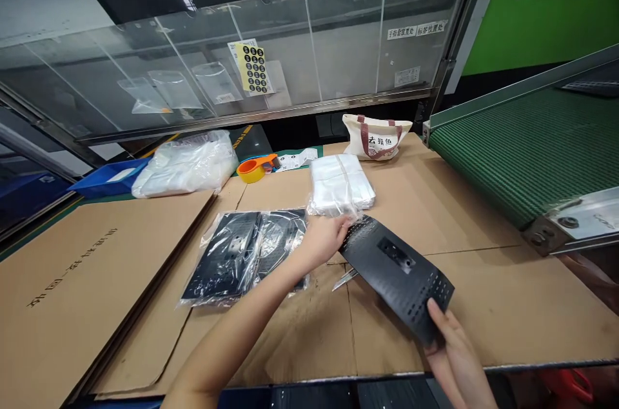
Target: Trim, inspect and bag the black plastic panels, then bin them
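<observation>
My right hand [452, 351] grips the lower right end of a black perforated panel [387, 267], thumb on top, and holds it tilted over the table. The panel has a dark rectangular recess in its middle. My left hand [329, 238] is closed in a pinch at the edge of a clear plastic bag [333, 206], right beside the panel's upper left corner. Just behind it lies a banded stack of clear bags [345, 180]. Left of my left hand are two black panels in clear wrap [227, 254]. A slim metallic tool [345, 279] shows partly beneath the held panel.
Flat cardboard sheets [72, 267] are piled at left. Behind them sit a blue tray [109, 178], a bulky plastic bundle [188, 164] and a tape dispenser [254, 168]. A cloth bag [377, 138] stands at the back; a green conveyor belt [532, 151] borders the right side.
</observation>
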Demonstrator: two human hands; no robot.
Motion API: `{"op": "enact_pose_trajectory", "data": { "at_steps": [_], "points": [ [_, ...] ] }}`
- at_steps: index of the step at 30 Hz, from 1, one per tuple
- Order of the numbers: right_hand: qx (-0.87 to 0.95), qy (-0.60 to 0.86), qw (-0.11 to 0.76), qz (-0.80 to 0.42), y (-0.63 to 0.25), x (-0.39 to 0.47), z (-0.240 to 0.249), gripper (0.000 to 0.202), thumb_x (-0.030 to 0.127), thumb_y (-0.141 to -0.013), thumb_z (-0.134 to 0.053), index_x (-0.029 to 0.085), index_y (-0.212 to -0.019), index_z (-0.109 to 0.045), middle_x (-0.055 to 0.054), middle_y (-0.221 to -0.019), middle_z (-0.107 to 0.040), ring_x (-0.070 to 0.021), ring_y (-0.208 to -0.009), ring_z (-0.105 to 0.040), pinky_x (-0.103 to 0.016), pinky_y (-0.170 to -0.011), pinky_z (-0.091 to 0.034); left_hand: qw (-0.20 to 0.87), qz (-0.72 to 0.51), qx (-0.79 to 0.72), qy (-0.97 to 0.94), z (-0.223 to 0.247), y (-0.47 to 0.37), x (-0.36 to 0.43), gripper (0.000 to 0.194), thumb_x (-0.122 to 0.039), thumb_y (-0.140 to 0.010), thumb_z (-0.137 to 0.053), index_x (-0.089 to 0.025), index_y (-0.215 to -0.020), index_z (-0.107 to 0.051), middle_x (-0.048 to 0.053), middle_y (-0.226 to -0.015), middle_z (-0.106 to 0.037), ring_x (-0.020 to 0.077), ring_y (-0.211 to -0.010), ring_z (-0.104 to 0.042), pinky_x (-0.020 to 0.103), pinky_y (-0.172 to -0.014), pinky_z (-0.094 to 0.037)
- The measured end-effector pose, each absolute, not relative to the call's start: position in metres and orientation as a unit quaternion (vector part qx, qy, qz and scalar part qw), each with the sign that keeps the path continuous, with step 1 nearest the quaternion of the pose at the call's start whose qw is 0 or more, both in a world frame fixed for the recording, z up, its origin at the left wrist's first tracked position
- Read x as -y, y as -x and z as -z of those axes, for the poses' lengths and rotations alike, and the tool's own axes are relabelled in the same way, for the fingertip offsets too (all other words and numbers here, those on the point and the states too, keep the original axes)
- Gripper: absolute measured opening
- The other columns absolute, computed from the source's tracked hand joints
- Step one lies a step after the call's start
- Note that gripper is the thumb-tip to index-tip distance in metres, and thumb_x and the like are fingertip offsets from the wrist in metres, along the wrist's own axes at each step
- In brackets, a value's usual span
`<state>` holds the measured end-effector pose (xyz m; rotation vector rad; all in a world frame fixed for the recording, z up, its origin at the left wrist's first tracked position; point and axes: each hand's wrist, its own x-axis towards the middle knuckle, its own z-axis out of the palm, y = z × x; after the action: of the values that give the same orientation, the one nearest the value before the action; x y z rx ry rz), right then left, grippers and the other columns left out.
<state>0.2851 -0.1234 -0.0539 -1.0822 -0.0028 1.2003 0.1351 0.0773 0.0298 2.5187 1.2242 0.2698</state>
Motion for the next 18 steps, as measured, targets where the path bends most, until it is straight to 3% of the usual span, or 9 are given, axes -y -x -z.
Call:
{"op": "enact_pose_trajectory", "data": {
  "at_steps": [3,6,9,12,14,18],
  "points": [
    [0.009,0.465,0.649,-0.603,-0.264,0.123,0.048,0.040,0.041,-0.050,-0.091,0.020,-0.079,-0.074,-0.006,-0.089,-0.076,-0.0233,-0.080,-0.072,-0.032,-0.071,-0.060,0.096,-0.071,-0.454,-0.883,-0.021,-0.140,-0.067,0.039,-0.025,-0.095,-0.040,-0.016,-0.129,-0.058,0.016,-0.090,-0.072,0.0297,-0.083,-0.068,0.039,-0.075,-0.049],
    [-0.017,0.440,0.673,-0.595,-0.252,0.123,0.049,0.037,0.038,-0.047,-0.093,0.025,-0.075,-0.073,0.000,-0.085,-0.076,-0.0187,-0.077,-0.071,-0.025,-0.063,-0.059,0.041,-0.044,-0.459,-0.886,-0.013,-0.141,-0.059,0.049,-0.020,-0.095,-0.040,-0.015,-0.143,-0.044,0.016,-0.085,-0.072,0.0292,-0.079,-0.070,0.037,-0.068,-0.052],
    [-0.019,0.431,0.696,-0.575,-0.248,0.121,0.054,0.031,0.037,-0.049,-0.092,0.029,-0.070,-0.071,0.004,-0.081,-0.076,-0.0161,-0.077,-0.071,-0.022,-0.063,-0.058,-0.028,-0.042,-0.454,-0.889,-0.009,-0.141,-0.052,0.052,-0.014,-0.093,-0.039,-0.014,-0.145,-0.040,0.013,-0.075,-0.071,0.0249,-0.069,-0.070,0.030,-0.060,-0.051],
    [0.032,0.436,0.625,-0.647,-0.246,0.120,0.055,0.030,0.036,-0.057,-0.090,0.023,-0.080,-0.074,-0.004,-0.089,-0.077,-0.0207,-0.085,-0.071,-0.030,-0.075,-0.059,-0.042,-0.069,-0.418,-0.905,-0.009,-0.142,-0.042,0.046,-0.024,-0.097,-0.038,-0.017,-0.142,-0.046,0.012,-0.071,-0.072,0.0210,-0.062,-0.069,0.026,-0.055,-0.049],
    [0.027,0.429,0.608,-0.667,-0.245,0.118,0.056,0.033,0.034,-0.057,-0.090,0.021,-0.083,-0.075,-0.006,-0.092,-0.076,-0.0216,-0.086,-0.071,-0.031,-0.074,-0.059,-0.042,-0.084,-0.384,-0.918,-0.010,-0.144,-0.033,0.045,-0.032,-0.099,-0.036,-0.020,-0.141,-0.049,0.011,-0.069,-0.071,0.0203,-0.059,-0.068,0.025,-0.053,-0.048],
    [-0.039,0.423,0.687,-0.590,-0.240,0.112,0.059,0.034,0.031,-0.049,-0.092,0.028,-0.076,-0.074,0.002,-0.086,-0.076,-0.0148,-0.076,-0.070,-0.021,-0.062,-0.057,-0.053,-0.114,-0.345,-0.930,-0.012,-0.145,-0.019,0.045,-0.034,-0.099,-0.035,-0.023,-0.140,-0.050,0.009,-0.063,-0.068,0.0201,-0.055,-0.066,0.026,-0.048,-0.043]
  ]
}}
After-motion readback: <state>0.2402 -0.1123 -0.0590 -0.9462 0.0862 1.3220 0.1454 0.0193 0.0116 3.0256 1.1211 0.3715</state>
